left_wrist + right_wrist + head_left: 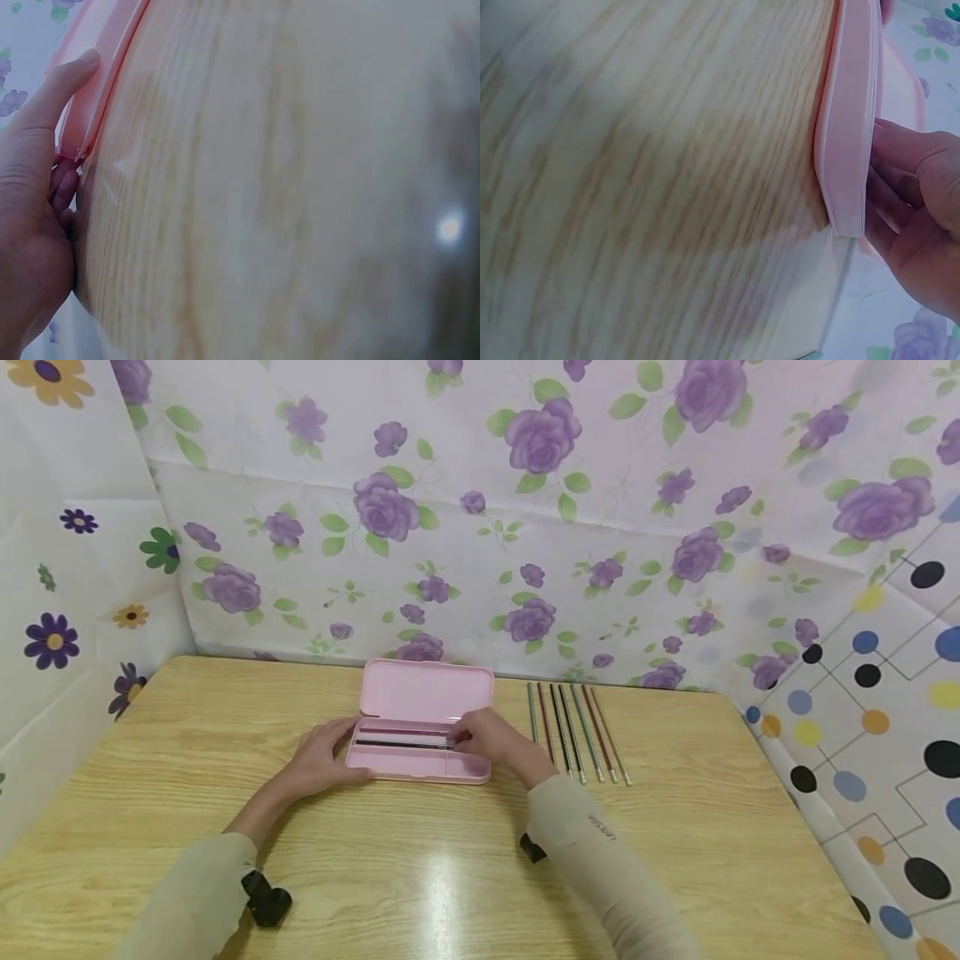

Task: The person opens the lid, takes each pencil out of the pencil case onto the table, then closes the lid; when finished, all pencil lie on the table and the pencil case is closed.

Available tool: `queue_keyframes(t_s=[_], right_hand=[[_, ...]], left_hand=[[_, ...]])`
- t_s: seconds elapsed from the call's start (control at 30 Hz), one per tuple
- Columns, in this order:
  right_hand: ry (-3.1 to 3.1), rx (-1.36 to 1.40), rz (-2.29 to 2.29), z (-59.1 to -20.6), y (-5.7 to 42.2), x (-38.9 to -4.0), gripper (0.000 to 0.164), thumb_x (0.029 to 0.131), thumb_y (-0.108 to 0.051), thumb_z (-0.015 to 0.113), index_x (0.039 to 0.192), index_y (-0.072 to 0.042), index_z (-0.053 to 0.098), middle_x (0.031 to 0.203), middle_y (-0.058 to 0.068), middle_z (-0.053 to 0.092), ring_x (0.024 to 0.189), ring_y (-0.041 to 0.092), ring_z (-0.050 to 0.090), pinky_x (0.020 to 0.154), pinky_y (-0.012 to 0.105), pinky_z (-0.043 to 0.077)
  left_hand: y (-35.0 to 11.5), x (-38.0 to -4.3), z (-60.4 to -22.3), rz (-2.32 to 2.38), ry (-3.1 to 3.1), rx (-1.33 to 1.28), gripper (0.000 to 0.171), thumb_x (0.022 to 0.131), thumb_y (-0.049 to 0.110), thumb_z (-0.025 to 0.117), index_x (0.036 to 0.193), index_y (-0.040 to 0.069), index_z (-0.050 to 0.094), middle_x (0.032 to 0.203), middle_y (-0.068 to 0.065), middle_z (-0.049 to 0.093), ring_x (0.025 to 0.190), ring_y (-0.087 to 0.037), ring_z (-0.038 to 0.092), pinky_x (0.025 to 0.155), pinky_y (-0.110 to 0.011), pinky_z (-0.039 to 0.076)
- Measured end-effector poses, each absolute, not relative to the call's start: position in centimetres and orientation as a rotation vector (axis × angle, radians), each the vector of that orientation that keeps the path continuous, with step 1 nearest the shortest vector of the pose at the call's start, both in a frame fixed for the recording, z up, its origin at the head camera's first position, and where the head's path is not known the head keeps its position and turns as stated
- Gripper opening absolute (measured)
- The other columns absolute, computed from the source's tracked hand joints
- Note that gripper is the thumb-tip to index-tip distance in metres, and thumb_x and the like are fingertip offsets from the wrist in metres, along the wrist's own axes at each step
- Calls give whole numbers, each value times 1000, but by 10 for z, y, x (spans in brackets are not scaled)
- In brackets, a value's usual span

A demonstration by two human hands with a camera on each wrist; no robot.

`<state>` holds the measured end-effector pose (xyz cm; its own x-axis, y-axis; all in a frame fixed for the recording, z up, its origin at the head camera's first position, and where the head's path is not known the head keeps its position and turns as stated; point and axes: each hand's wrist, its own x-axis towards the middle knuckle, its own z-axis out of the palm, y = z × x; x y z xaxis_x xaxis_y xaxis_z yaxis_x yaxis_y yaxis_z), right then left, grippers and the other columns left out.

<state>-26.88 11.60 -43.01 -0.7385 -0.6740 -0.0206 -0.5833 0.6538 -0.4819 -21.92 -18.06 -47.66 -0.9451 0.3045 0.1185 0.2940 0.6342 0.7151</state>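
Observation:
A pink pencil case [397,765] lies on the table with its lid [427,687] raised at the back. Inside it are a dark red pencil [397,730] and a black pencil [397,744], both lying lengthwise. My left hand [318,762] grips the left end of the case, its thumb [79,71] on the front wall in the left wrist view. Over the right half of the case, my right hand [487,737] pinches the right end of the black pencil. In the right wrist view the case wall [847,127] hides the pencil and the right fingertips.
Several pencils [577,727] lie side by side to the right of the case, partly behind my right wrist. The wooden table [360,868] meets a flowered sheet [457,560] at the back. A dotted sheet [885,718] stands on the right.

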Motion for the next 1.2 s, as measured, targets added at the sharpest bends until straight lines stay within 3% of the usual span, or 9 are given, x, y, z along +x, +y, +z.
queue_keyframes(t_s=[0.17,0.47,0.83,1.2], right_hand=[[2704,-988,-618,-429,111,-267,15,88,1,68,101,-3,75,94,6,71,90,18,65,82,26,51],[2797,-1048,-397,-425,104,-263,13,88,-1,67,94,-8,76,83,2,67,74,13,54,72,28,48],[2760,-964,-418,-424,101,-265,13,89,-4,70,99,-8,77,95,4,72,91,18,65,83,30,51],[2804,-966,-332,-425,98,-265,7,87,-8,73,92,-10,77,86,1,69,83,17,63,75,31,51]], left_hand=[[-181,-220,-477,1242,2835,521,91,72,42,83,145,7,42,144,-21,42,131,-43,33,103,-62,19],[-180,-219,-477,1244,2835,514,90,71,41,83,145,7,43,144,-21,43,131,-43,33,103,-62,20],[-180,-219,-477,1249,2834,511,90,71,41,83,145,7,43,144,-21,43,130,-43,33,103,-61,19],[-181,-219,-478,1246,2850,533,90,70,41,84,144,7,44,143,-22,43,128,-43,35,102,-61,21]])
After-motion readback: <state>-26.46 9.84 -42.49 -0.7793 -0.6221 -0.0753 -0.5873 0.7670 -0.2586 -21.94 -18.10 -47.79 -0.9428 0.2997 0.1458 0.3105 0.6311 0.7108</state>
